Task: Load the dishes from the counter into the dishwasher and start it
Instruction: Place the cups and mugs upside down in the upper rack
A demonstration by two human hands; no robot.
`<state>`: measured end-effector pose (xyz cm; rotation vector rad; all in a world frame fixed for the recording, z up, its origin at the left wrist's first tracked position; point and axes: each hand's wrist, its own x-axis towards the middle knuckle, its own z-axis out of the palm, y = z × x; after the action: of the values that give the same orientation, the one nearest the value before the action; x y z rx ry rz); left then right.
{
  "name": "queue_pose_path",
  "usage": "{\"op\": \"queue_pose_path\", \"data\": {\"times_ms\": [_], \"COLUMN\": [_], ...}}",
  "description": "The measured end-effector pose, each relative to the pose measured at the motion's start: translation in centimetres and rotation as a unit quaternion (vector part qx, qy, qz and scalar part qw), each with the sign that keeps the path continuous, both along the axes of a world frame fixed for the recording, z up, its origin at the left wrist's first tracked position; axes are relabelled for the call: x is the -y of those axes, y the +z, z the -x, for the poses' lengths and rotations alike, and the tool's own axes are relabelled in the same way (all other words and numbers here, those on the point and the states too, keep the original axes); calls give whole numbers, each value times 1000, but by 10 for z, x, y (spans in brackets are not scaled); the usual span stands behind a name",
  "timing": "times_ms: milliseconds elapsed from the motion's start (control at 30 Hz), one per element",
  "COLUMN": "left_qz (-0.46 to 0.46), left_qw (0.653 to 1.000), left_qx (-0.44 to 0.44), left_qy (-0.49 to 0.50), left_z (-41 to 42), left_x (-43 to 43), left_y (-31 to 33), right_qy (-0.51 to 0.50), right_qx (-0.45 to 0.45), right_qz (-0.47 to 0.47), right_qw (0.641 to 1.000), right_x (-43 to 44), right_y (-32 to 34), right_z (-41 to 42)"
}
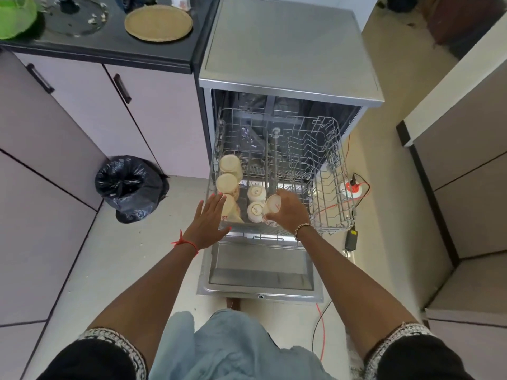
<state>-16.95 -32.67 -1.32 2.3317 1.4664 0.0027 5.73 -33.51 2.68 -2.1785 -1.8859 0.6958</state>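
Dishes are partly loaded. One cup (273,206) is held upside down in the right hand (292,213), fingers curled round it, at the front of the rack (333,171), just right of two small cups (256,193) already seated there. The left hand (208,218) is flat, fingers straight and holding nothing, over the front of a row of tall cups (227,183) on the rack's left side. Whether it touches them I cannot tell. The step in hand seems to be seating this cup. Next it must go down between the wires without knocking its neighbours, then be released. Behind and left of the rack, a plate (158,23) and a glass lid (74,17) lie on the desk (115,50), probably still to load.
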Motion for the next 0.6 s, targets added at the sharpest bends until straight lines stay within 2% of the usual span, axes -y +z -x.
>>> {"op": "queue_pose_path", "data": {"times_ms": [600], "left_qz": [29], "left_qw": [999], "left_qx": [1], "left_qy": [-21], "left_z": [-10], "left_x": [-104], "left_y": [-38], "right_qy": [-44], "right_qx": [-48], "right_qz": [5], "right_qw": [998], "right_x": [-117], "right_y": [-36], "right_z": [-13]}}
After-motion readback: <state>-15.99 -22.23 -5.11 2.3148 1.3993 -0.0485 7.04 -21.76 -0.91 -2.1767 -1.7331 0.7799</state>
